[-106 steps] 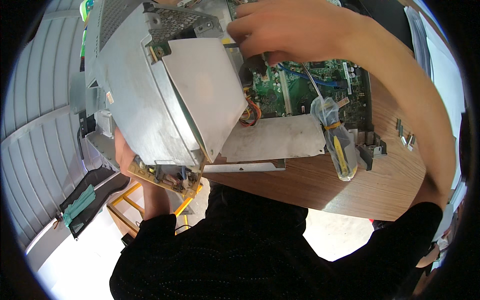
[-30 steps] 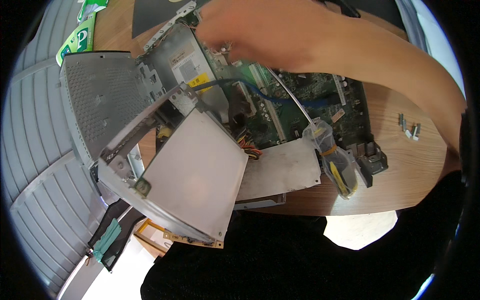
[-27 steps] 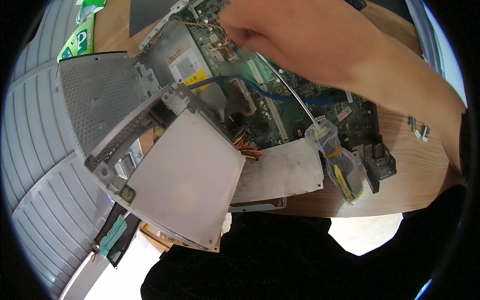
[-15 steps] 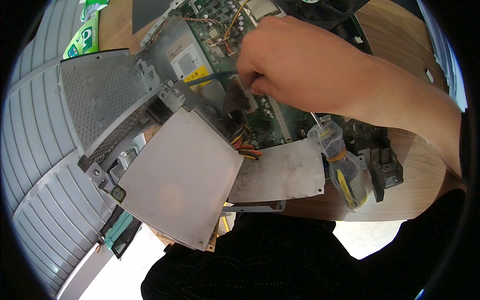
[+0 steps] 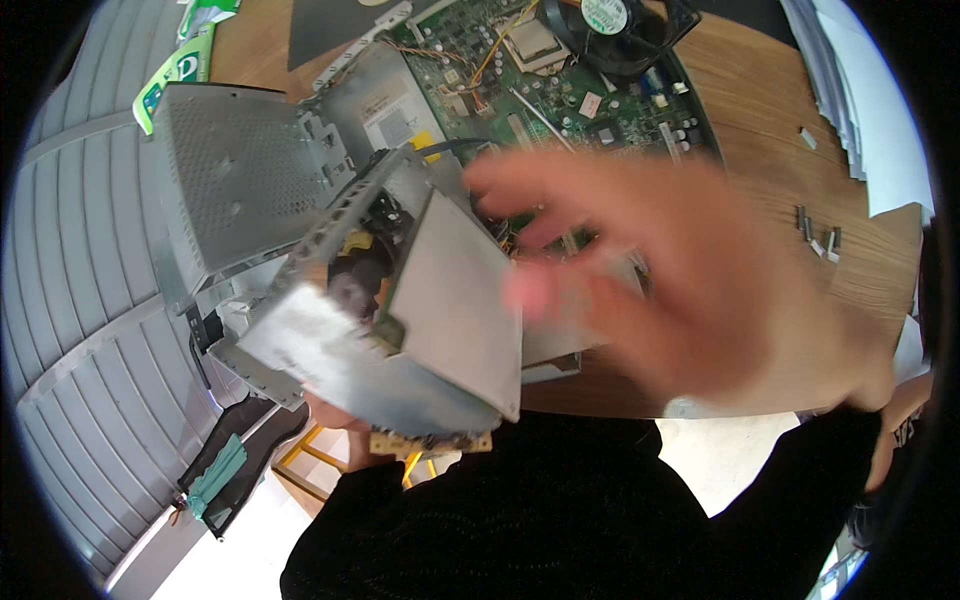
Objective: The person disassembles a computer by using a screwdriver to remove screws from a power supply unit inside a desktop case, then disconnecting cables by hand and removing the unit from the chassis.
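Observation:
A silver metal box (image 5: 375, 365) with a pale flat panel (image 5: 455, 290) is tilted up near my body. Dark parts show inside its open side, and a tan circuit board (image 5: 430, 442) juts from its lower edge. My left hand (image 5: 335, 413) grips the box from below, with most of its fingers hidden. Blurred by motion, my right hand (image 5: 670, 270) hovers just right of the panel, fingers apart and holding nothing. Beyond it, a green motherboard (image 5: 490, 110) lies in a computer case, whose perforated metal wall (image 5: 240, 180) stands at the left.
A black fan (image 5: 625, 35) sits over the far part of the motherboard. Several small metal pieces (image 5: 815, 230) lie on the wooden table (image 5: 770, 130) at right, near stacked white paper (image 5: 880, 110). A green packet (image 5: 180, 70) is at the far left.
My right hand has left the motherboard, moving nearer and opening. The metal box has tipped up, exposing its inside, and my left fingers have come into view beneath it.

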